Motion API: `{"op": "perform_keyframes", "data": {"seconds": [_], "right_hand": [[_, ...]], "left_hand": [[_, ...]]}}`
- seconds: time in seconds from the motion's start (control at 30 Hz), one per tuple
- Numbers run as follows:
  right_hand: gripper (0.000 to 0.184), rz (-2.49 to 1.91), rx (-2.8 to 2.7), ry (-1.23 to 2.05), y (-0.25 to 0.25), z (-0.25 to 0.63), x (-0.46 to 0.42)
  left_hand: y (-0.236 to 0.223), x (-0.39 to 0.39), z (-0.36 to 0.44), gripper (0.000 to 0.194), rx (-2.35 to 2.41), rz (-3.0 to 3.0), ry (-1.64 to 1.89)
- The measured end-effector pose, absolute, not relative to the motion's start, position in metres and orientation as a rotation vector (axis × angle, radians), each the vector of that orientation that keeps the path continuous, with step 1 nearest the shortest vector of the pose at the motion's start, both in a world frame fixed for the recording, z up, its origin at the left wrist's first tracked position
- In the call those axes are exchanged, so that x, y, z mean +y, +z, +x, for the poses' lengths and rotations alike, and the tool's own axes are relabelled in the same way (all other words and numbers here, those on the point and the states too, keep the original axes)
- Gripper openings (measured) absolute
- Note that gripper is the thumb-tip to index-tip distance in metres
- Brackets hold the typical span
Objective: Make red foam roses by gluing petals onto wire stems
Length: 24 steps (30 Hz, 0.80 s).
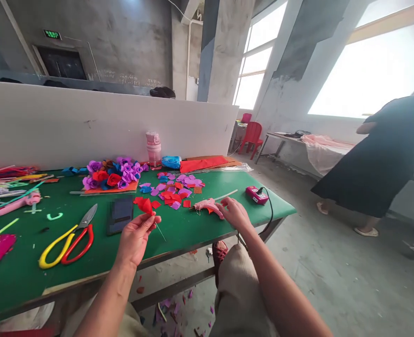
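Note:
My left hand pinches a red paper flower between thumb and fingertips. Its thin wire stem slants down to the right below the fingers. At the handle of a pink hot glue gun is my right hand, fingers bent and apart. The gun lies on the green tabletop, a glue stick poking out behind it. Loose red, purple and blue paper petals are scattered beyond both hands. A dark flat tablet-like object lies left of the flower.
Finished paper flowers are bunched at the back left. Scissors with yellow and red handles lie at the left. A magenta power box with a cable sits at the right end. A pink bottle stands by the white partition. A person stands far right.

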State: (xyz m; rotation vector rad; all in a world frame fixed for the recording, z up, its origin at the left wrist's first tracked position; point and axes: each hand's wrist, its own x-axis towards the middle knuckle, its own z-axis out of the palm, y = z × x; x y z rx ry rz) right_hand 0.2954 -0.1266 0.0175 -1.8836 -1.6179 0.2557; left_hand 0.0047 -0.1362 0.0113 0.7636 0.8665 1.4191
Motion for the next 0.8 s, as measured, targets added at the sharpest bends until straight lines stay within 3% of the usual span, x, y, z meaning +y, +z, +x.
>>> {"op": "perform_keyframes", "data": {"seconds": [0.13,0.3,0.4,0.5,0.67,0.8], "right_hand": [[0.020,-1.939,-1.689,0.587,0.007,0.311,-0.113],[0.032,-1.813,-1.694,0.886,0.015,0.306,-0.089],[0.027,-1.708,-1.606,0.988,0.024,0.299,-0.090],[0.019,-1.436,-1.325,1.094,0.032,0.287,-0.102],[0.013,-0.876,-0.977,1.734,0.044,0.261,-0.126],[0.015,-0.628,-0.932,1.949,0.045,0.245,-0.138]], "left_hand": [[0.003,-0.147,0.014,0.027,0.903,0.760,1.353],[-0.002,-0.146,0.016,0.029,0.901,0.778,1.325],[-0.004,-0.143,0.013,0.027,0.905,0.773,1.321],[-0.006,-0.140,0.012,0.026,0.909,0.744,1.315],[-0.008,-0.138,0.013,0.026,0.907,0.709,1.304],[-0.010,-0.137,0.015,0.027,0.916,0.709,1.303]]}}
